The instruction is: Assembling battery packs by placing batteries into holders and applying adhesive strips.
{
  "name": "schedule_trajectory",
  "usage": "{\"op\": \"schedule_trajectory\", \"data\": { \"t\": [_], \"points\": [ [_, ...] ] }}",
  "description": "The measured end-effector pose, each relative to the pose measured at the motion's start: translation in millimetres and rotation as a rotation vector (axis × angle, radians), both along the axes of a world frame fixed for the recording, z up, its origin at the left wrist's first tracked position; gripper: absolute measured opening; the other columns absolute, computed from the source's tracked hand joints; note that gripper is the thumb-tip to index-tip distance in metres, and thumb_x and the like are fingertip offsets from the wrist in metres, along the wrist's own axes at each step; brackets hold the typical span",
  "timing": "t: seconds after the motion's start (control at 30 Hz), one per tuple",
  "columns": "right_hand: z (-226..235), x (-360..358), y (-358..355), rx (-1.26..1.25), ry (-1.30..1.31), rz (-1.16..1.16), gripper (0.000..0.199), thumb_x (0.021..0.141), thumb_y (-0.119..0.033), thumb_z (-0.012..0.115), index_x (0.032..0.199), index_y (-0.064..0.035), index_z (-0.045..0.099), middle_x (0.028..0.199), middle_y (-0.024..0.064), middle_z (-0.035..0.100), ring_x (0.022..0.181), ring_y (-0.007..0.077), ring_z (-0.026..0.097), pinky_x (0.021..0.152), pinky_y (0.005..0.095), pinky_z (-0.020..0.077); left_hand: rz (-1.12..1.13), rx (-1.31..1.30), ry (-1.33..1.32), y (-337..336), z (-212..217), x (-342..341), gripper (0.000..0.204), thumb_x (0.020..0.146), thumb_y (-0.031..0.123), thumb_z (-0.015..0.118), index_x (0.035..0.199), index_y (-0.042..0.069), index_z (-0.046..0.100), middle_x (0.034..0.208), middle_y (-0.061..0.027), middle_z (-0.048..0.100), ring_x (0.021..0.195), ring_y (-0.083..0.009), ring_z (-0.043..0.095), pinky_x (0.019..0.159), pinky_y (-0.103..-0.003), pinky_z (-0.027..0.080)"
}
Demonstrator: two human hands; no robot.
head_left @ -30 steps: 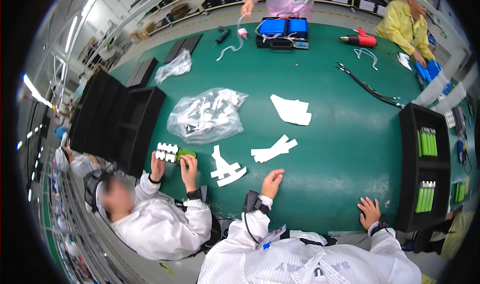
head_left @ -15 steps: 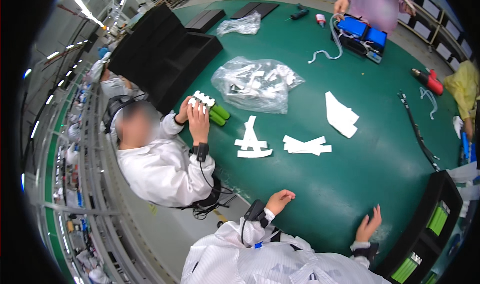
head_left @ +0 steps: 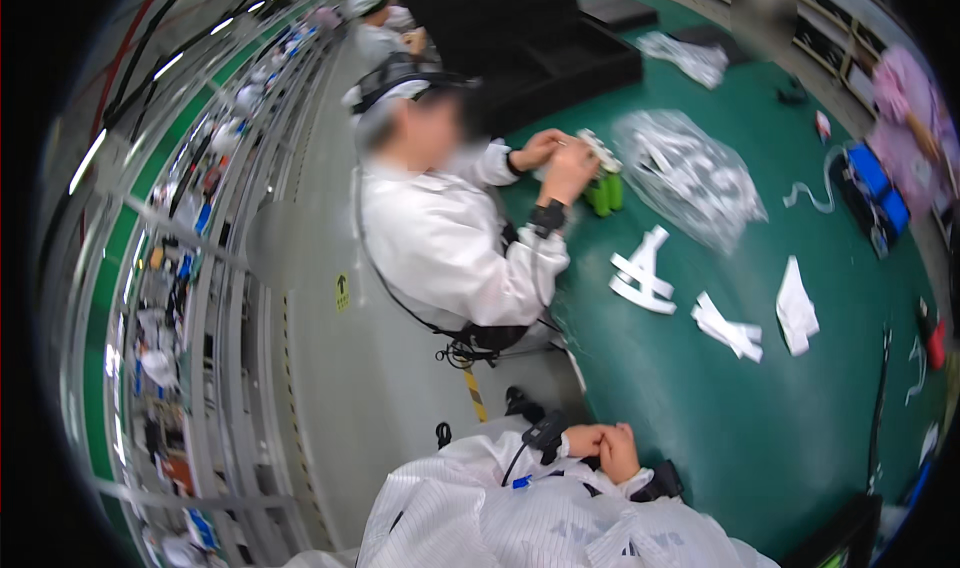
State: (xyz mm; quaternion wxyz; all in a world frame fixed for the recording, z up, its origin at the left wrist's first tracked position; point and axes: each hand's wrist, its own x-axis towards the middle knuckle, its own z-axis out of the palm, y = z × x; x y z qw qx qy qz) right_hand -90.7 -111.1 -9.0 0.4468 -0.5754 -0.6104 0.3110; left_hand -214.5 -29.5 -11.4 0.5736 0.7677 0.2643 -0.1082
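My left hand [head_left: 583,440] and my right hand [head_left: 620,454] are brought together at the table's near edge, close to my body. Their fingers are curled in against each other, and no object shows in either. A co-worker in white sits on the left, holding a white bracket [head_left: 597,148] fitted on green cylindrical cells [head_left: 604,194]. Nearest my hands on the green table [head_left: 680,408] lie white strips [head_left: 728,328], another crossed group of strips [head_left: 645,276] and a stack of white sheets [head_left: 796,310].
Behind the strips rests a clear bag of white parts [head_left: 690,173]. A large black foam case [head_left: 540,58] stands at the far left. On the right are a blue battery pack [head_left: 872,193], a red heat gun [head_left: 931,333] and a black cable [head_left: 880,408]. A person in pink stands far right.
My hands, apart and over the table before, have drawn back and come together by my body. The view has swung left, showing more of the co-worker and aisle.
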Motion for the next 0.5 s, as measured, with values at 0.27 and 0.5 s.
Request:
{"op": "schedule_trajectory", "data": {
  "t": [0.27,0.5],
  "points": [
    [-18.6,-110.1,82.2,-0.457,-0.66,0.611,0.02,0.079,-0.022,0.048,0.087,-0.0053,0.055,0.078,0.0178,0.061,0.072,0.0354,0.059,0.067,0.0466,0.0465,0.412,0.187,-0.07,17.5,-66.0,-148.4,0.031,0.079,0.031,0.052,0.092,0.004,0.059,0.087,-0.0158,0.062,0.076,-0.0334,0.059,0.067,-0.04,0.046],
    [6.7,-210.5,183.3,-0.599,-0.747,1.039,0.027,0.082,-0.026,0.05,0.102,-0.0085,0.058,0.099,0.0119,0.061,0.09,0.0282,0.059,0.078,0.036,0.0457,1.989,-0.411,-0.295,0.0,-183.3,-370.5,0.016,0.084,0.02,0.048,0.088,0.01,0.06,0.072,-0.0063,0.061,0.063,-0.0121,0.056,0.052,-0.026,0.044]
  ]
}}
